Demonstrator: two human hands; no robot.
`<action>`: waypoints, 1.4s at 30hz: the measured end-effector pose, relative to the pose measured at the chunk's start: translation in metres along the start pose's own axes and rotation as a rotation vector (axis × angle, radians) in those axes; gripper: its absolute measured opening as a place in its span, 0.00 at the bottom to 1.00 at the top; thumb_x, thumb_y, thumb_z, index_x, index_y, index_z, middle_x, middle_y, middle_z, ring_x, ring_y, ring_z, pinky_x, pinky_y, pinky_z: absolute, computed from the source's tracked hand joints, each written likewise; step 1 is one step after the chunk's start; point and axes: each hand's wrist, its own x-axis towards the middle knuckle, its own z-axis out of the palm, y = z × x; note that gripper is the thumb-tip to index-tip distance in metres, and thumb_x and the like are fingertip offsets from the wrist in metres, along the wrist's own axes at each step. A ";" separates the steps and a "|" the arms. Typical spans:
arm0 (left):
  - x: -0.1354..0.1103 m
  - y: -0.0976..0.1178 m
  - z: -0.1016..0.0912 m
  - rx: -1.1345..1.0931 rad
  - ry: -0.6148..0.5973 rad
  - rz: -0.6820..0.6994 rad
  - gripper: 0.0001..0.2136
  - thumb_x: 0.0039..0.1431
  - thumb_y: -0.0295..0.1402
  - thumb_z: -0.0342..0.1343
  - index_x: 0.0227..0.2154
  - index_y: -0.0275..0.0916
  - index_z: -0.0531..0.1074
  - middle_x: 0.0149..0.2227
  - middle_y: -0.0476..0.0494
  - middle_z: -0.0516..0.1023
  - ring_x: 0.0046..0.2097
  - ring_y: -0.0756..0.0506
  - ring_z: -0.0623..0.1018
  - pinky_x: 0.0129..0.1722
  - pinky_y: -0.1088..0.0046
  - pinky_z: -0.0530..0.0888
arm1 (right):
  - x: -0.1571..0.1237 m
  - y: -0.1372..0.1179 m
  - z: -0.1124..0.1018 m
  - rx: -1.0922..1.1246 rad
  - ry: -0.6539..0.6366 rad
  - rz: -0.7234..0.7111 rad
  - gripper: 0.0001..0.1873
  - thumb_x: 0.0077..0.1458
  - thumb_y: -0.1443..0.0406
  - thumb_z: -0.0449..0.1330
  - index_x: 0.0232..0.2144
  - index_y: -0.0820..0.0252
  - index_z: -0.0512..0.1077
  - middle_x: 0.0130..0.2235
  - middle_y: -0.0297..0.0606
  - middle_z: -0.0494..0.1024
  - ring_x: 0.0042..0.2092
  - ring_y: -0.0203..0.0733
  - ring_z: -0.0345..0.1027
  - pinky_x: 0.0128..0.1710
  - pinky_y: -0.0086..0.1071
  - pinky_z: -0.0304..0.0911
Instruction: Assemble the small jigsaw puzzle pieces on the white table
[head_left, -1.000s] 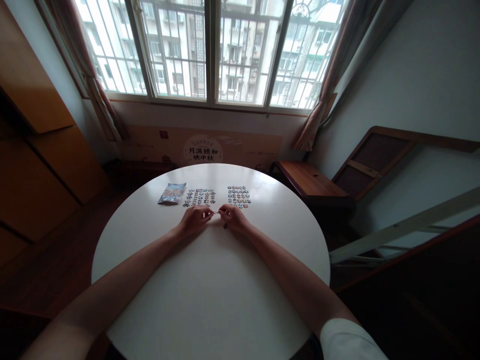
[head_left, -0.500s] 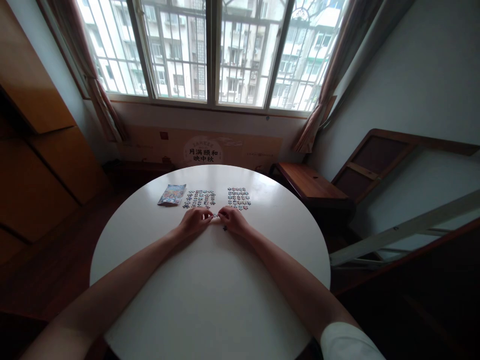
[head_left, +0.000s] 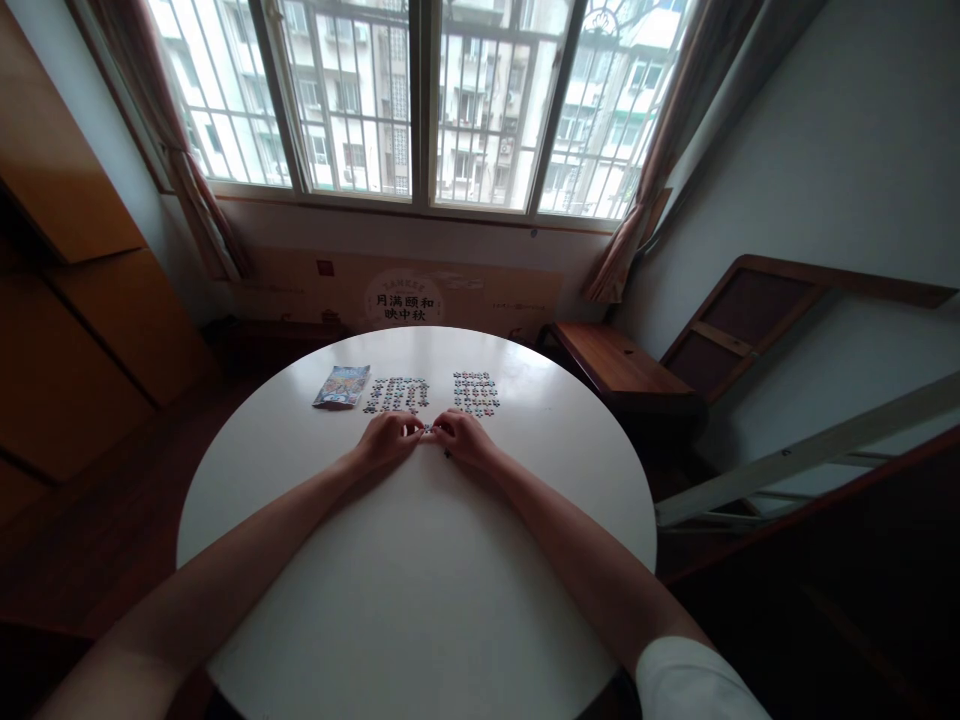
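My left hand and my right hand meet over the middle of a round white table. Between their pinched fingertips is a small jigsaw puzzle piece, gripped from both sides. Another dark puzzle piece lies on the table just below my right hand. Beyond my hands, loose puzzle pieces are laid out in two groups: a left group and a right group. Fine detail of the held piece is too small to make out.
A colourful printed packet lies left of the puzzle groups. A wooden bench stands beyond the table's right edge. Orange-brown cabinets are at the left, and a barred window is behind.
The view has shifted very slightly. Both hands stay together on the puzzle piece, with the fingertips a little closer to each other.
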 end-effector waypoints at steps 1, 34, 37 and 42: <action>0.000 0.000 0.000 -0.003 -0.004 0.001 0.09 0.53 0.36 0.54 0.31 0.40 0.78 0.25 0.50 0.78 0.26 0.51 0.74 0.28 0.78 0.66 | 0.000 -0.001 0.000 0.000 -0.001 -0.001 0.07 0.54 0.68 0.56 0.32 0.62 0.74 0.31 0.37 0.71 0.31 0.34 0.62 0.32 0.26 0.54; 0.000 0.000 -0.001 -0.034 -0.005 0.005 0.10 0.53 0.38 0.54 0.30 0.40 0.77 0.23 0.50 0.76 0.25 0.52 0.73 0.27 0.79 0.65 | 0.000 0.001 0.001 0.006 -0.005 -0.006 0.06 0.53 0.68 0.57 0.32 0.62 0.75 0.30 0.36 0.70 0.31 0.34 0.61 0.33 0.26 0.53; 0.000 -0.001 0.000 -0.029 -0.008 0.005 0.09 0.53 0.37 0.54 0.30 0.39 0.77 0.24 0.50 0.76 0.25 0.52 0.73 0.27 0.79 0.65 | 0.000 0.001 0.001 0.007 0.000 -0.012 0.06 0.53 0.68 0.57 0.32 0.62 0.74 0.30 0.36 0.70 0.31 0.34 0.61 0.32 0.26 0.53; 0.000 0.000 -0.001 -0.038 -0.013 -0.004 0.09 0.53 0.36 0.54 0.30 0.39 0.77 0.24 0.50 0.76 0.25 0.52 0.73 0.27 0.79 0.65 | 0.000 0.001 0.001 0.004 -0.008 -0.002 0.06 0.53 0.68 0.57 0.32 0.62 0.75 0.29 0.35 0.70 0.31 0.33 0.60 0.32 0.26 0.53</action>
